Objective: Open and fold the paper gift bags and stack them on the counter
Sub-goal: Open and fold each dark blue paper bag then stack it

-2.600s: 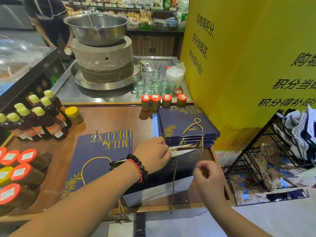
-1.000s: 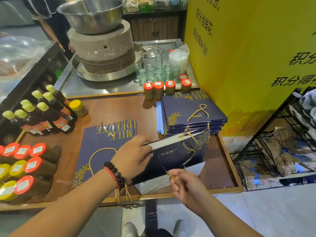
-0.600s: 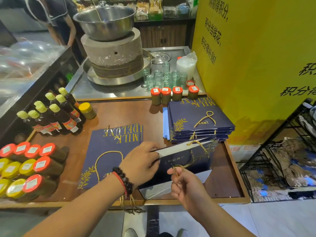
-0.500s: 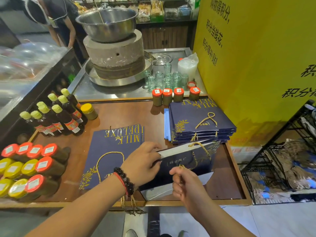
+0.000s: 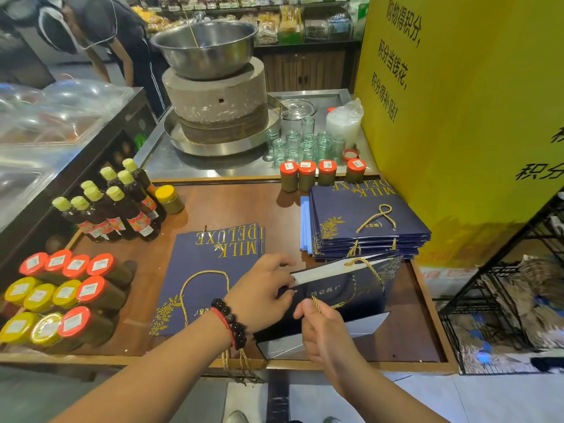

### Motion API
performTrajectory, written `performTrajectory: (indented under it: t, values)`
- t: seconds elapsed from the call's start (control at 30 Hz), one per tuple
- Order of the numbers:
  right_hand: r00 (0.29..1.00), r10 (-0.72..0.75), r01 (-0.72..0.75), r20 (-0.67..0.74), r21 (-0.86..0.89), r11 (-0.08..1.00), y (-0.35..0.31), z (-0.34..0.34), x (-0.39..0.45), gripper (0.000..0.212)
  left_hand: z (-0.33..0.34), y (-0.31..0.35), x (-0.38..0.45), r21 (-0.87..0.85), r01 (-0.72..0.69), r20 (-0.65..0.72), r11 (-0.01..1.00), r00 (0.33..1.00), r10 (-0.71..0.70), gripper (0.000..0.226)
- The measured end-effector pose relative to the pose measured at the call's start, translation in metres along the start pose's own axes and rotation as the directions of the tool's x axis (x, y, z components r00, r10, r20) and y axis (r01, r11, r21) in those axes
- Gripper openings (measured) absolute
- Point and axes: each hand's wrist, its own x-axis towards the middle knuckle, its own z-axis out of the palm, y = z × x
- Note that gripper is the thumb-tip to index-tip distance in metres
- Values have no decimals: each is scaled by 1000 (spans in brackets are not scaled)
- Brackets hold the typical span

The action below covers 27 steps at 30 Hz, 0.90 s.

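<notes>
You are partway through. A tall pile of folded bags (image 5: 364, 222) already lies flat on the far right of the bench (image 5: 244, 206). 1 more flat bag (image 5: 210, 279) lies in the middle, on the left of your hands. The open bag (image 5: 338, 300) in your hands looks not yet folded. It sits at the near edge, between both hands. Your left hand (image 5: 259, 293) pinches its top rim. Your right hand (image 5: 320, 328) pinches its gold cord handle (image 5: 341, 303).

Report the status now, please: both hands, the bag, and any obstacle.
Left hand holds open bag at its rim. Right hand pinches gold cord handle. Bag not yet flat. Finished stack close behind.
</notes>
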Motion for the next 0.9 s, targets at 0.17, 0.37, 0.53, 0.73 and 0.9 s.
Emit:
performTrajectory:
  t: [0.17,0.37,0.53,0.73,0.9]
  values:
    - [1000,-18,19,14,-53,998,0,3,4,32,-1,2,-1,4,-11,26,1000,1000,11,15]
    - [999,-10,11,31,-41,999,-1,4,4,33,-2,5,-2,2,-21,36,1000,999,21,16]
    - [1000,-6,7,19,-36,999,-2,6,5,33,-2,4,-4,-1,-38,31,999,999,38,17]
    - [997,73,-73,4,85,994,-2,7,8,30,-1,-1,-7,27,-147,-2,989,989,147,18]
    - [990,130,-136,49,164,977,-1,4,12,30,-3,0,-7,31,-213,-29,977,976,214,20]
